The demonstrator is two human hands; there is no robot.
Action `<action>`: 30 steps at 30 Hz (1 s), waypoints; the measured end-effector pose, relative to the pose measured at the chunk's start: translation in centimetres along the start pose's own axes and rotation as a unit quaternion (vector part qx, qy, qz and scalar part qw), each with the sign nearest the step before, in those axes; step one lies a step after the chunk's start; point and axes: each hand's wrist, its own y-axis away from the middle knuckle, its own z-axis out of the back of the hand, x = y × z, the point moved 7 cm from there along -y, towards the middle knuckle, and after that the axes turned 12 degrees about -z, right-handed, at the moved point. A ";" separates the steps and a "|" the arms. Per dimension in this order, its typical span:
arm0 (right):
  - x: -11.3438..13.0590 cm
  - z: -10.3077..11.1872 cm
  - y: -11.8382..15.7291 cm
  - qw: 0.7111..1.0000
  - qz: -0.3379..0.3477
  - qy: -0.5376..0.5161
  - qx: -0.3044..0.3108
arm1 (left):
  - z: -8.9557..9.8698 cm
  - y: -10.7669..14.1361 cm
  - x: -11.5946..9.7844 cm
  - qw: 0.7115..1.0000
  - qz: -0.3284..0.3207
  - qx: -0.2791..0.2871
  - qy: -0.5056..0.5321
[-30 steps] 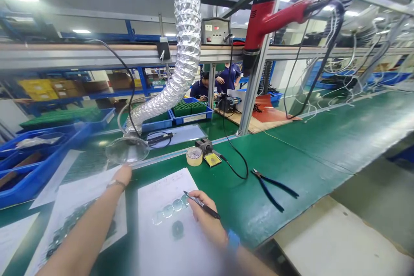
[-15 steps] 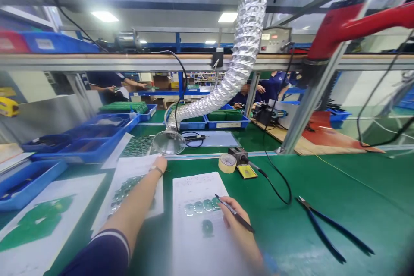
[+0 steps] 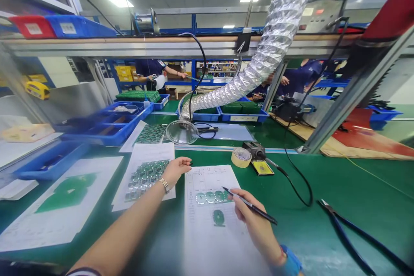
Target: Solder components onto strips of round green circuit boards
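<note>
My right hand [image 3: 254, 211] grips a slim black pen [image 3: 258, 212], its tip over the strip of green circuit boards [image 3: 215, 197]. That strip lies on a white printed sheet [image 3: 207, 237], with one small round green board [image 3: 218, 217] below it. Near the sheet's top left corner is my left hand [image 3: 177, 170], its fingers pinched together. A small dark bit shows at those fingertips, too small to name. Under and beside my left wrist, another sheet [image 3: 153, 152] carries several green boards with parts [image 3: 142, 177].
A tape roll [image 3: 241, 157] sits beside a soldering iron stand [image 3: 257, 152]. Long-handled pliers [image 3: 336, 220] lie at right. A fume funnel [image 3: 182, 132] hangs from a silver duct [image 3: 246, 77]. Blue bins [image 3: 116, 136] stand left; co-workers are beyond.
My left hand has moved right, from the boards' sheet to the corner of the written sheet. The view has shifted; my right hand keeps the pen over the strip.
</note>
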 end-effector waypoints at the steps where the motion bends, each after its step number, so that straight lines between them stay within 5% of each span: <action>1: 1.1 -0.6 -0.2 0.999 0.025 0.005 0.019 | -0.7 1.0 -0.3 0.999 -0.005 -0.001 0.046; 5: 4.0 -2.7 -2.1 0.995 0.076 -0.056 0.037 | -2.7 3.6 -1.5 0.982 -0.019 -0.003 0.188; 12: 1.8 -5.3 -4.2 0.994 0.036 -0.071 0.068 | -3.7 4.5 -1.6 0.956 -0.006 0.008 0.293; 22: 1.2 -6.4 -3.8 0.990 0.010 -0.055 0.126 | -5.4 5.5 -1.4 0.947 0.032 0.026 0.319; 30: 0.1 -6.7 -4.3 0.988 -0.002 -0.055 0.141 | -5.7 5.6 -2.0 0.971 -0.016 0.044 0.233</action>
